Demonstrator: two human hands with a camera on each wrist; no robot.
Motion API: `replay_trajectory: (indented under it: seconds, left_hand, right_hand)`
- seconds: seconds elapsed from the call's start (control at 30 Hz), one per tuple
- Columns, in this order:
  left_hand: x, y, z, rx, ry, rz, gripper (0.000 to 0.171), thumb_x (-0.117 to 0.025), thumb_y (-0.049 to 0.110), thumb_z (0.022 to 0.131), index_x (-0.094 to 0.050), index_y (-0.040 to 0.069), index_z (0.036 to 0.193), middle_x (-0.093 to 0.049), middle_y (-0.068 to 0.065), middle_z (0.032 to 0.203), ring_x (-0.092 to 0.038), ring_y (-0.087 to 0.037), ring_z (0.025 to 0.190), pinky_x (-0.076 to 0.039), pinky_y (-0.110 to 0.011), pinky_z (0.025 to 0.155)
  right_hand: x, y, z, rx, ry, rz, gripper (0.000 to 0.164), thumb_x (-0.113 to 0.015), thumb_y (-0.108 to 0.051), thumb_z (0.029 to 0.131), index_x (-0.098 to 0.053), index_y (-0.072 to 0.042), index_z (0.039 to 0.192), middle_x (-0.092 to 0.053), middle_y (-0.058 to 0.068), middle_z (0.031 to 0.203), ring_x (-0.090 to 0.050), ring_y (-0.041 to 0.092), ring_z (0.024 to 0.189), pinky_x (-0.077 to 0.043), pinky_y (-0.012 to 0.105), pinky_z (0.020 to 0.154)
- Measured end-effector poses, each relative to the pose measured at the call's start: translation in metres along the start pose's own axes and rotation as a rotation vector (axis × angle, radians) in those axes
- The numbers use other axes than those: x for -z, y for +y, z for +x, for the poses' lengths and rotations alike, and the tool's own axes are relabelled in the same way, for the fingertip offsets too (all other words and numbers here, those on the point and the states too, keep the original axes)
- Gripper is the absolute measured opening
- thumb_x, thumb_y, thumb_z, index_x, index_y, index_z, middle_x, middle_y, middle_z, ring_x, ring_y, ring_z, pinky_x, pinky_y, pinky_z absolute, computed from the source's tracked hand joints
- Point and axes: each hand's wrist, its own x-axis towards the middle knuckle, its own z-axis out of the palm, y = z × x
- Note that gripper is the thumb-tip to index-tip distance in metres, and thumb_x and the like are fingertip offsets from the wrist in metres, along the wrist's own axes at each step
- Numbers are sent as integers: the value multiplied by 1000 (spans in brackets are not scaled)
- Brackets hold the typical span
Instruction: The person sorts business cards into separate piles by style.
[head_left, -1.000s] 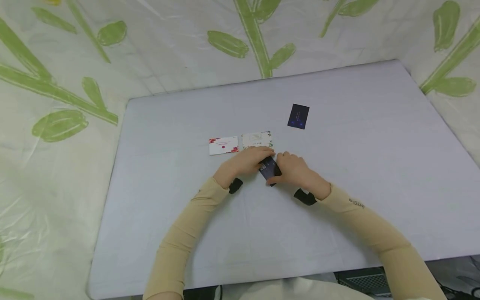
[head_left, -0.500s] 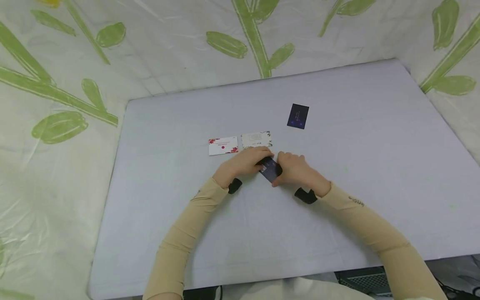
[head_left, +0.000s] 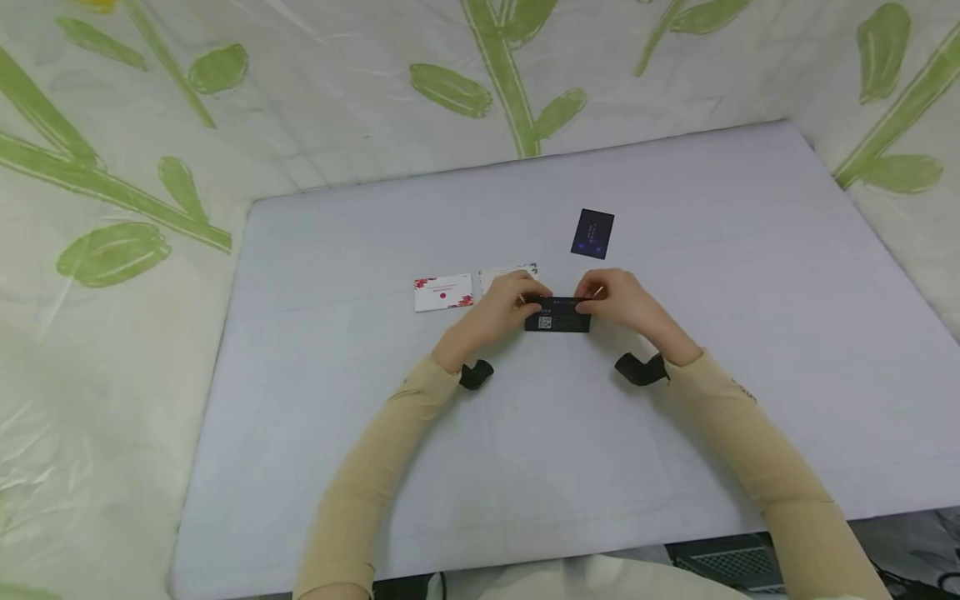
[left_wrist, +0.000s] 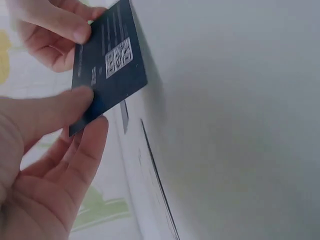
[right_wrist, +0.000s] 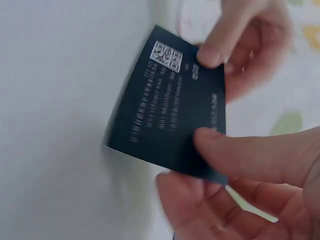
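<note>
A black business card (head_left: 558,317) with a QR code and lines of small print is held between both hands, over the middle of the table. My left hand (head_left: 504,310) pinches its left end, thumb on the printed face and fingers behind. At the opposite end my right hand (head_left: 621,298) pinches it the same way. In the left wrist view the card (left_wrist: 112,60) is tilted, its lower edge close to the white surface. The right wrist view shows both thumbs on the card (right_wrist: 165,100) near its upper edge.
Left of the hands lies a white card with red flowers (head_left: 443,293). Beside it, a second white card (head_left: 491,274) is partly hidden by my left hand. Farther back lies a dark blue card (head_left: 592,234). All rest on the white table (head_left: 360,250).
The black card has turned from slanted to level, with its long edge now sideways. My right hand has moved up and to the right, from the card's side to its right end.
</note>
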Motion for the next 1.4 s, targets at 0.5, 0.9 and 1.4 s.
replay_trajectory:
  seconds: [0.5, 0.9, 1.4]
  left_hand:
    - [-19, 5, 55, 199, 200, 43, 25, -64, 0, 85, -64, -2, 110, -59, -13, 104, -53, -19, 86, -43, -21, 74]
    - [-26, 4, 64, 310, 152, 176, 27, -62, 4, 86, -62, -1, 113, -58, -12, 109, -52, -21, 102, -40, -27, 91]
    - [-28, 8, 65, 313, 118, 404, 23, -64, 12, 86, -67, 5, 108, -62, -8, 106, -53, -22, 100, -40, -33, 88]
  right_hand:
    - [31, 35, 34, -124, 234, 88, 20, -71, -11, 79, -66, 1, 95, -60, 7, 81, -49, 17, 74, -39, 27, 63]
    - [22, 30, 45, -2, 245, -116, 20, -69, 0, 77, -56, 7, 90, -57, 21, 85, -51, 31, 79, -41, 39, 70]
    - [22, 29, 47, -15, 186, -236, 13, -69, -5, 80, -67, 7, 83, -61, 20, 84, -52, 29, 78, -41, 39, 68]
